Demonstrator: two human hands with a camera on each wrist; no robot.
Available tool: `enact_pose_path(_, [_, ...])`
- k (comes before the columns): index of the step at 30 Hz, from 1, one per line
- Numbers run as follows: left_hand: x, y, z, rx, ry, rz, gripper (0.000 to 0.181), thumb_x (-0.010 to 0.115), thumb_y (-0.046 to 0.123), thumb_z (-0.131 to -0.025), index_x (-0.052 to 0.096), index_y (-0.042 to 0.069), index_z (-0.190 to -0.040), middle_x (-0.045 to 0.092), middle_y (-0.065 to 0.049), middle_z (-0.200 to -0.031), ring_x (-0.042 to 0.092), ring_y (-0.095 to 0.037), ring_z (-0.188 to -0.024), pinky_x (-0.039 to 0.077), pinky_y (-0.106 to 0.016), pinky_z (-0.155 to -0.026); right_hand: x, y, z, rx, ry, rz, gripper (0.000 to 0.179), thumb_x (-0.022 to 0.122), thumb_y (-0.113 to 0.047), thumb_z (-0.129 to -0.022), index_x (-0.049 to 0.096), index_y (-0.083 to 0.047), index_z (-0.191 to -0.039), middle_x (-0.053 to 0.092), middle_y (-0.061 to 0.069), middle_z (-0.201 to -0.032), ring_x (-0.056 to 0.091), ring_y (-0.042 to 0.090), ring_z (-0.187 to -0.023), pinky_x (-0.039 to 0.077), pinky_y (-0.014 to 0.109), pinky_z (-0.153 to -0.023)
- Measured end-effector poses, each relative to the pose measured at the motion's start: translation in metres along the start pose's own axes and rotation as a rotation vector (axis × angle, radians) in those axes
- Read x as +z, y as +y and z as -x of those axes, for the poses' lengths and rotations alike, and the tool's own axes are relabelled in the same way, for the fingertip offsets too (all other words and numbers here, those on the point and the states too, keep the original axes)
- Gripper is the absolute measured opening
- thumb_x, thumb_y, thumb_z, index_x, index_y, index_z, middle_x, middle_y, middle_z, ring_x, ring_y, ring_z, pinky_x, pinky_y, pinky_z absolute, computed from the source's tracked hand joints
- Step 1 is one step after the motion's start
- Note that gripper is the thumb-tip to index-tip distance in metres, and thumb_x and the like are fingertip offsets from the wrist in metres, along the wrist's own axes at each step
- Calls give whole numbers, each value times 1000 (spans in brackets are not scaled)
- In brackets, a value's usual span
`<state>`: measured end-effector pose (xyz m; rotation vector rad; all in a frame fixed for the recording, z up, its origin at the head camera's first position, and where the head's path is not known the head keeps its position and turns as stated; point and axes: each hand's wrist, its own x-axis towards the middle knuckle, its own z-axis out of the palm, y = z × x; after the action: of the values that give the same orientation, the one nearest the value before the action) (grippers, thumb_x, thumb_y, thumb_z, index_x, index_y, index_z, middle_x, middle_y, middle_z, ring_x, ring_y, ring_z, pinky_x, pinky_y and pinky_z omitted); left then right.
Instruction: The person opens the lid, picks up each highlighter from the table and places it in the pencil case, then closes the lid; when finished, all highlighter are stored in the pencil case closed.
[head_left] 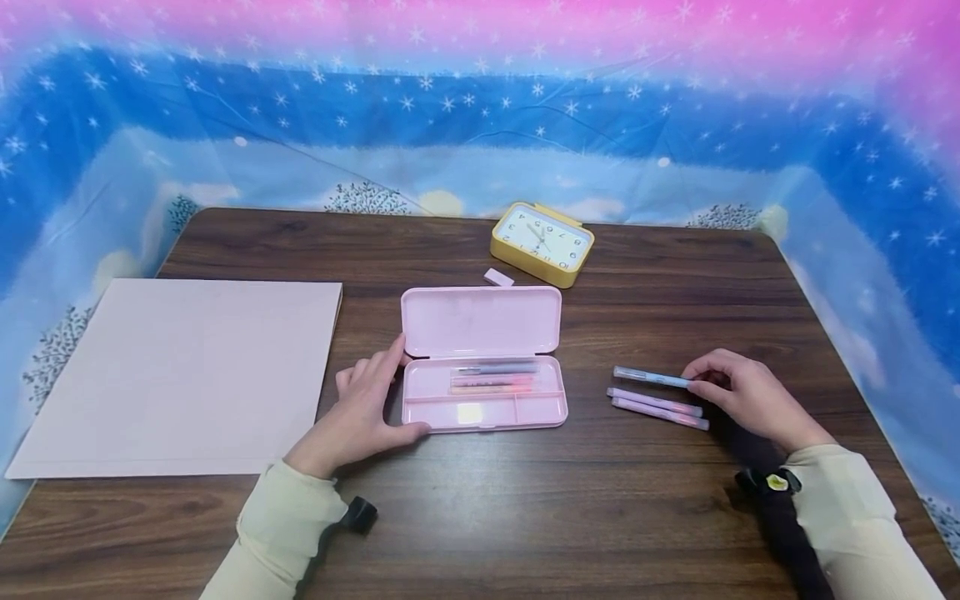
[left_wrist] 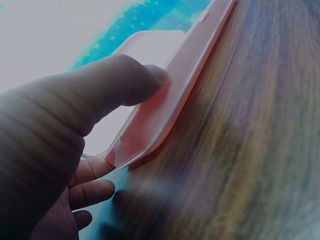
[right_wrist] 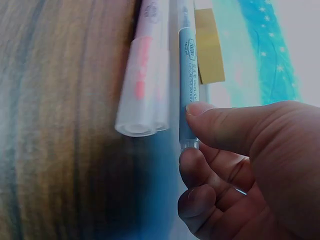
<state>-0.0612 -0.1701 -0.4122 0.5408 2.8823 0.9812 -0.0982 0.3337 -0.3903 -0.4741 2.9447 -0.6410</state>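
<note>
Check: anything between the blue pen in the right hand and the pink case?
Nothing visible: only tabletop shows between the blue pen and the pink case, whose lid is open. Two purple pens lie on the pen's near side; the left hand holds the case's opposite end.

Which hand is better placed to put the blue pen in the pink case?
The right hand, I'd judge: its fingers pinch the blue pen, while the left hand holds the open pink case.

The head view looks forward and down across the desk [head_left: 585,508] to its far corners. Close, low, tilted wrist views face inward; the left shares the pink case [head_left: 483,333] with the head view, the right the blue pen [head_left: 651,377].
</note>
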Motion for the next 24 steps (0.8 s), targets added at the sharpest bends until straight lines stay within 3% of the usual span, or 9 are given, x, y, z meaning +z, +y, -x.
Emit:
enact_pose_path(12, [0, 1, 0, 10, 5, 6, 117, 83, 42, -72, 14, 2, -157, 51, -5, -132, 42, -23, -106, 21, -46, -93, -14, -25, -6, -104, 97, -4, 10, 69, -13, -91, 69, -19, -99, 64, -5, -93, 53, 2, -74, 45, 23, -63])
enact_pose_path(24, [-1, 1, 0, 9, -1, 5, 116, 83, 42, -72, 15, 2, -157, 51, -5, -133, 42, -24, -107, 21, -46, -93, -16, -87, -31, -154, 90, -94, 7, 70, -16, -92, 69, -22, -95, 63, -8, -90, 53, 7, -71, 44, 23, -61])
